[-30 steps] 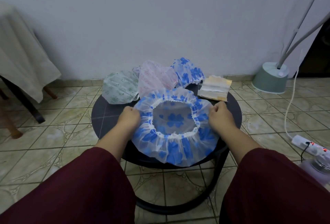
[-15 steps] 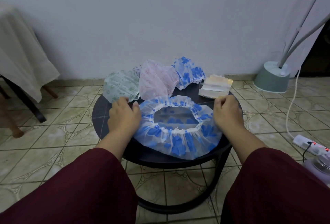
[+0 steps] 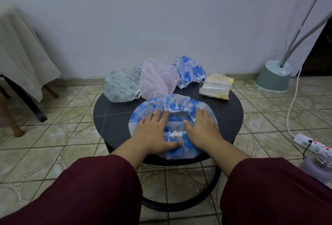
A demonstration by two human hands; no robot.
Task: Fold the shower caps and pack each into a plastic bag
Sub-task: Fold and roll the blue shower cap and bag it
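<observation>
A blue-flowered shower cap (image 3: 172, 105) lies spread, opening upward, on the near half of a round black table (image 3: 115, 117). My left hand (image 3: 152, 133) presses flat on its left side, fingers straight. My right hand (image 3: 203, 129) presses flat on its right side. Behind it lie a green-patterned cap (image 3: 122, 87), a pink cap (image 3: 158, 79) and another blue-flowered cap (image 3: 190, 72). A stack of clear plastic bags (image 3: 216, 86) sits at the back right of the table.
A grey-green lamp base (image 3: 274, 76) stands on the tiled floor at the right, with a white cord running to a power strip (image 3: 312, 143). A cloth-covered table (image 3: 19, 57) stands at the left. A lilac appliance (image 3: 321, 167) sits at the right edge.
Both hands let go of the cap's sides, moved inward onto it and now lie flat on top. The cap has dropped from being held stretched to lying flattened on the table.
</observation>
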